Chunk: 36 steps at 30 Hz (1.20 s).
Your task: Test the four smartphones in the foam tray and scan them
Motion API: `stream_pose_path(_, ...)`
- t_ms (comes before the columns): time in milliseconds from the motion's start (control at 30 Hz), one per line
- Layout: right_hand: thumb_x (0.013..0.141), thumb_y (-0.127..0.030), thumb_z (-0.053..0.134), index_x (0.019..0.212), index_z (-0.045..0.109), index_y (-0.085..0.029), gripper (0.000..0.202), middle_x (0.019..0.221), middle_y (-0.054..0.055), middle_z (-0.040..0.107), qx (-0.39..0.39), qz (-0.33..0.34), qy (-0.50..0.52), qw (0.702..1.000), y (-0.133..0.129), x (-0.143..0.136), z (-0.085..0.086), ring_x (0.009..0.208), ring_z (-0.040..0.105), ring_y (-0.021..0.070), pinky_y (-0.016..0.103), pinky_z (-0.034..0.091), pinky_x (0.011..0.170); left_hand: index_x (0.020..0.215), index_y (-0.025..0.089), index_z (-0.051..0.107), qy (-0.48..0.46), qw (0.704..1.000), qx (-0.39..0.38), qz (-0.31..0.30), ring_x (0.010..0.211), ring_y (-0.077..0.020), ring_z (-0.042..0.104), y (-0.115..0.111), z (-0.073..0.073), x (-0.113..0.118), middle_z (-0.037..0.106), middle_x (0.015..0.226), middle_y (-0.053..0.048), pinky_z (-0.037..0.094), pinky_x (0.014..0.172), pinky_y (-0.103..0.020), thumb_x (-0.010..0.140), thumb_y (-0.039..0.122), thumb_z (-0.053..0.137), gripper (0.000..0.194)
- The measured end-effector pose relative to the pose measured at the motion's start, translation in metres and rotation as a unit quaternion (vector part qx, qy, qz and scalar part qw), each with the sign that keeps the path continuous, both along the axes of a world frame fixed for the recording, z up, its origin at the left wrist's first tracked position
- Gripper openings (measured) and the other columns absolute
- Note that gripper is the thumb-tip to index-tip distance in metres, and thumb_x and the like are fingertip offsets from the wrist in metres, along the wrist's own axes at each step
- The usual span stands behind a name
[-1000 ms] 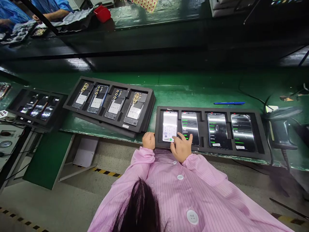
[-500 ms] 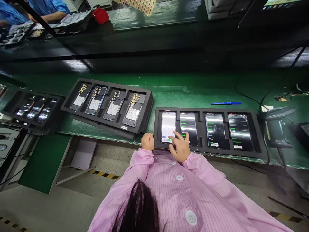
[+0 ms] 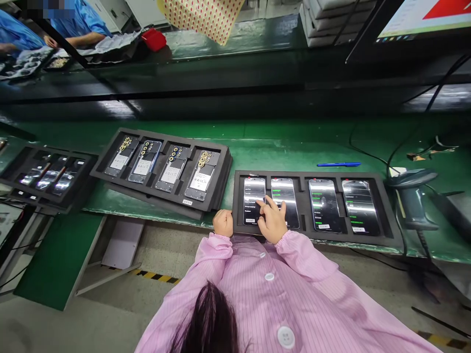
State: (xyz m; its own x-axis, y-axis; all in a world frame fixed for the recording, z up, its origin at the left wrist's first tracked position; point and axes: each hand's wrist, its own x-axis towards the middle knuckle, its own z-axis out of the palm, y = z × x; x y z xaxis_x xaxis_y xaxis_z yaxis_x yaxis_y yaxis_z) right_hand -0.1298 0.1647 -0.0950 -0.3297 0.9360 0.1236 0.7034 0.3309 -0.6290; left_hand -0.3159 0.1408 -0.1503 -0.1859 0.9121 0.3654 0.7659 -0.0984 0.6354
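A black foam tray [image 3: 305, 211] lies at the bench's front edge with several smartphones in its slots. The leftmost smartphone [image 3: 253, 191] has a dark screen with lines of white text. Over its right side my right hand [image 3: 273, 223] reaches with fingers apart, the index fingertip at the screen. Its other fingers are over the neighbouring smartphone [image 3: 290, 189], whose screen shows green text. Two more phones, a third smartphone [image 3: 324, 196] and a fourth smartphone [image 3: 362, 196], also show green text. My left hand [image 3: 222, 223] is a fist beside the tray's left front corner; nothing shows in it.
Left of this, stacked foam trays [image 3: 176, 195] hold phones with exposed backs; another tray [image 3: 18, 169] lies farther left. A blue pen [image 3: 338, 164] lies behind the phones. A handheld scanner [image 3: 414, 196] stands right, near cables. Across the bench, a person in blue [image 3: 81, 22] works near a red box [image 3: 153, 39].
The leftmost phone's screen has gone from a bright white page to a dark text list. My right index finger sits slightly higher over it. The camera view has shifted a little.
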Motion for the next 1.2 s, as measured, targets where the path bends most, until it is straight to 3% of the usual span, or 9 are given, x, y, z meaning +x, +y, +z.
stream_pose_path(433, 0.066, -0.008, 0.039, 0.087, 0.047, -0.018, 0.024, 0.129, 0.012, 0.05, -0.043, -0.007, -0.041, 0.998, 0.035, -0.014, 0.008, 0.131, 0.024, 0.0357, 0.074, 0.012, 0.094, 0.058, 0.02, 0.048, 0.015, 1.0, 0.02, -0.008, 0.054, -0.0138, 0.049, 0.0, 0.001, 0.001, 0.053, 0.053, -0.001, 0.037, 0.054, -0.026, 0.081, 0.015, 0.035, 0.028)
stream_pose_path(633, 0.067, -0.008, 0.038, 0.078, 0.04, -0.021, 0.017, 0.112, 0.007, 0.063, -0.031, 0.025, -0.011, 0.999, 0.022, -0.01, 0.011, 0.127, 0.035, 0.0308, 0.069, 0.01, 0.098, 0.057, 0.021, 0.047, 0.015, 1.0, 0.011, -0.008, 0.054, -0.0136, 0.049, -0.001, -0.002, 0.0, 0.052, 0.053, -0.001, 0.037, 0.055, -0.027, 0.082, 0.014, 0.034, 0.028)
stream_pose_path(833, 0.067, -0.008, 0.039, 0.076, 0.039, -0.021, 0.016, 0.114, 0.006, 0.063, -0.037, 0.059, -0.014, 0.997, 0.004, -0.009, 0.006, 0.127, 0.035, 0.0308, 0.07, 0.01, 0.097, 0.057, 0.021, 0.047, 0.012, 1.0, 0.006, -0.006, 0.054, -0.0141, 0.049, -0.002, -0.003, 0.001, 0.052, 0.053, -0.002, 0.036, 0.055, -0.027, 0.082, 0.015, 0.033, 0.029)
stream_pose_path(1033, 0.066, -0.008, 0.04, 0.076, 0.038, -0.021, 0.017, 0.113, 0.006, 0.064, -0.054, 0.08, -0.02, 0.995, 0.002, -0.007, 0.004, 0.127, 0.035, 0.0325, 0.072, 0.01, 0.095, 0.058, 0.02, 0.049, 0.01, 1.0, -0.001, -0.006, 0.055, -0.0145, 0.049, -0.002, -0.002, 0.001, 0.053, 0.054, -0.003, 0.037, 0.055, -0.028, 0.083, 0.017, 0.033, 0.03)
stream_pose_path(1200, 0.067, -0.007, 0.038, 0.076, 0.036, -0.022, 0.018, 0.111, 0.007, 0.064, -0.03, 0.051, 0.001, 0.998, 0.007, -0.001, 0.009, 0.126, 0.037, 0.0304, 0.071, 0.009, 0.096, 0.057, 0.02, 0.049, 0.011, 1.0, -0.005, 0.0, 0.056, -0.0144, 0.05, -0.002, -0.002, 0.001, 0.054, 0.056, -0.003, 0.038, 0.056, -0.028, 0.083, 0.018, 0.033, 0.03)
